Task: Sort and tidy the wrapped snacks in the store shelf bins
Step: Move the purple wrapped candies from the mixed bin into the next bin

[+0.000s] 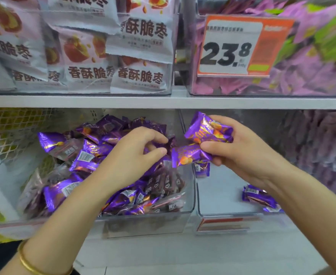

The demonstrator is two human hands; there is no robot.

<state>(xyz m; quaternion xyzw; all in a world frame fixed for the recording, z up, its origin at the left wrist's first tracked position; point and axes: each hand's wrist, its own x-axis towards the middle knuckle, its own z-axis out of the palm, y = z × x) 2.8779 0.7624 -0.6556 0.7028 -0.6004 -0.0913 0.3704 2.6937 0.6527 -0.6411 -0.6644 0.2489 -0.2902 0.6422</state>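
Observation:
A clear bin (190, 195) on the lower shelf is heaped with several purple foil-wrapped snacks (92, 153). My left hand (131, 153) hovers over the heap and pinches the twisted end of a purple snack (168, 144) between thumb and forefinger. My right hand (242, 151) grips two purple snacks, one (208, 129) on top and another (189, 155) under it, above the gap between the bins. The neighbouring clear bin (218, 193) on the right holds only a few purple snacks (259, 198), one (201, 169) near its left wall.
Above, a clear bin of white jujube snack bags (141, 54) sits left of a bin of pink-purple wrappers (311, 68) with an orange 23.8 price tag (238, 46). A white shelf edge (163, 102) divides the levels. Wire mesh (10, 128) stands at far left.

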